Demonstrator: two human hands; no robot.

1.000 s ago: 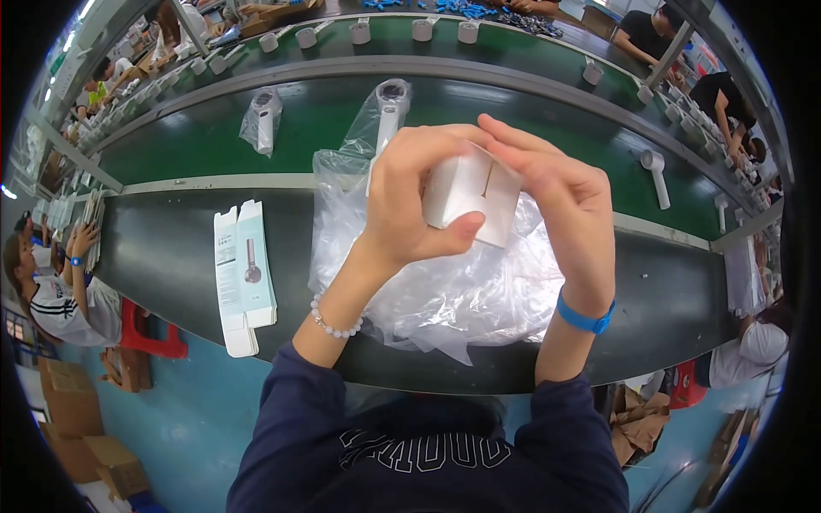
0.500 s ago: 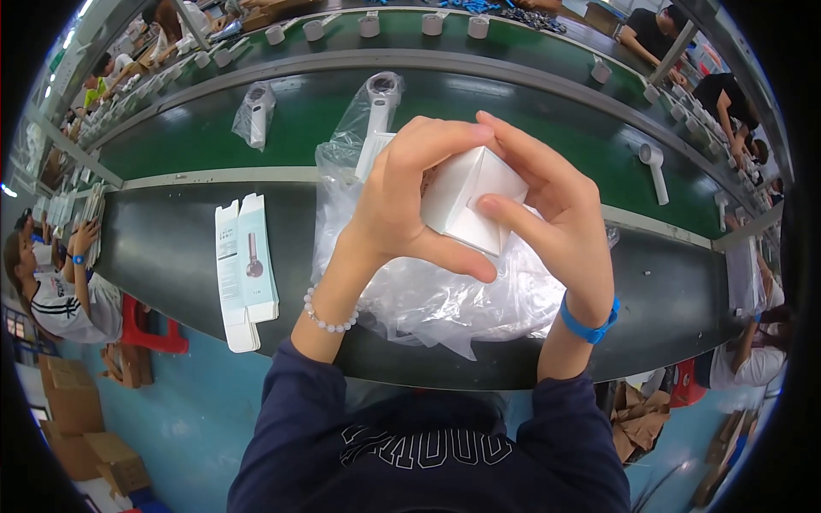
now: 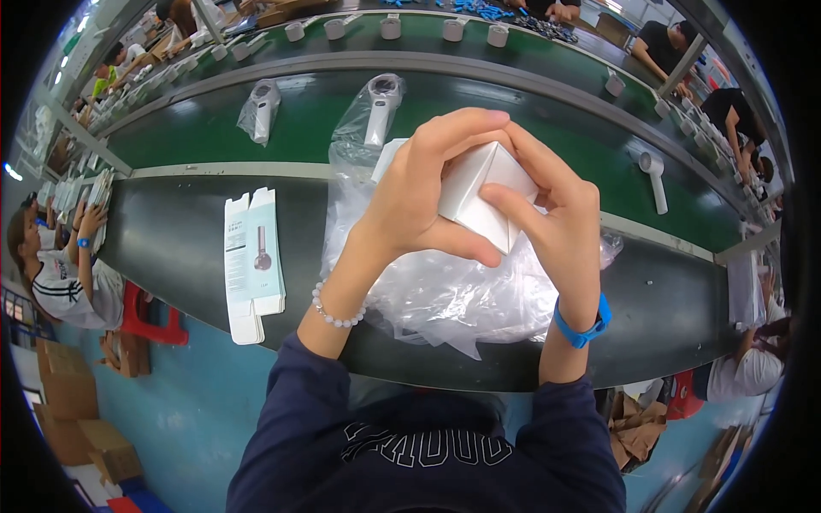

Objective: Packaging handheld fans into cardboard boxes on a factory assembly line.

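A small white carton is held up between both my hands, its end toward me. My left hand wraps its left side, with the thumb along the lower edge. The fingers of my right hand curl over the far side, and its thumb presses on the white end panel. Underneath lie crumpled clear plastic bags on the dark bench. Beyond my left hand, a white handheld fan rests in a clear bag. To the left is a stack of flat, unfolded cartons with a fan picture.
On the green conveyor belt lie a bagged fan and an unbagged one. A metal rail divides belt from bench. Co-workers sit at left and right; brown cardboard boxes stand on the floor at left.
Both hands keep their hold on the carton, which has shifted slightly to the right in view. The view has moved a little, and my right thumb stays on the end panel.
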